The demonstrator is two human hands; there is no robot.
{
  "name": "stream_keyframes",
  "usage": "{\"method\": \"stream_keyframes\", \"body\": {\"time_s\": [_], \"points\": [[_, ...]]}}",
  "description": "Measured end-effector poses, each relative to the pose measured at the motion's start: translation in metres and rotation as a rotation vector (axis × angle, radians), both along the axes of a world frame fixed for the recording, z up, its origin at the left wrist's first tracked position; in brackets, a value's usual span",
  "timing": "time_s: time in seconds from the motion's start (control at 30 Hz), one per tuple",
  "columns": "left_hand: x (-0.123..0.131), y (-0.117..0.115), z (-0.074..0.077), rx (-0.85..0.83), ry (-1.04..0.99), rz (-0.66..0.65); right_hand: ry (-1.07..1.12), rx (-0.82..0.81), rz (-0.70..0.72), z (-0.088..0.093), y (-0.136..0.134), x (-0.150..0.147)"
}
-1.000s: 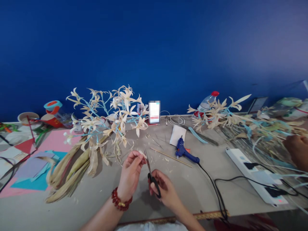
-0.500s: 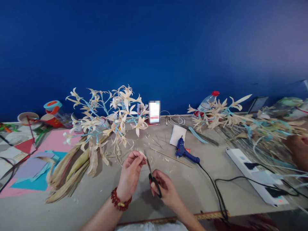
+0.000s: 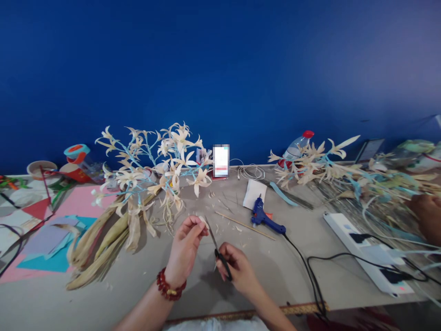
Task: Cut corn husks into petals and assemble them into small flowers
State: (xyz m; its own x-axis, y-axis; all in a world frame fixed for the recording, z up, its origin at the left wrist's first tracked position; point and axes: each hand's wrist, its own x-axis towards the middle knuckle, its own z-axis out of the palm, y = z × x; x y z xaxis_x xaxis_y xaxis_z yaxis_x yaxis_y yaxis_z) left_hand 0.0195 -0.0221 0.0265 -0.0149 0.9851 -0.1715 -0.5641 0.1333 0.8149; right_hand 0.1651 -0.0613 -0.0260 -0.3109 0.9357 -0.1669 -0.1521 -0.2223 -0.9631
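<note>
While the left hand [image 3: 188,240] pinches a pale piece [image 3: 203,220], right hand [image 3: 240,270] nearby, grip closed around scissors [image 3: 218,254]

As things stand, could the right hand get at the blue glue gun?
Probably yes: the glue gun lies a little beyond and to the right of the right hand, with a thin stick lying low between them. However, the hand holds scissors, which might hinder a grasp.
</note>
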Motion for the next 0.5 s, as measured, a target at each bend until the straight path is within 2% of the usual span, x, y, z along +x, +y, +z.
{"method": "stream_keyframes", "body": {"time_s": [0.17,0.5], "points": [[-0.003,-0.001,0.002,0.035,0.108,0.008,-0.002,-0.03,0.009,0.001,-0.002,0.003],[-0.012,-0.002,0.007,0.27,0.394,-0.034,-0.039,0.046,0.011,0.005,-0.003,0.019]]}}
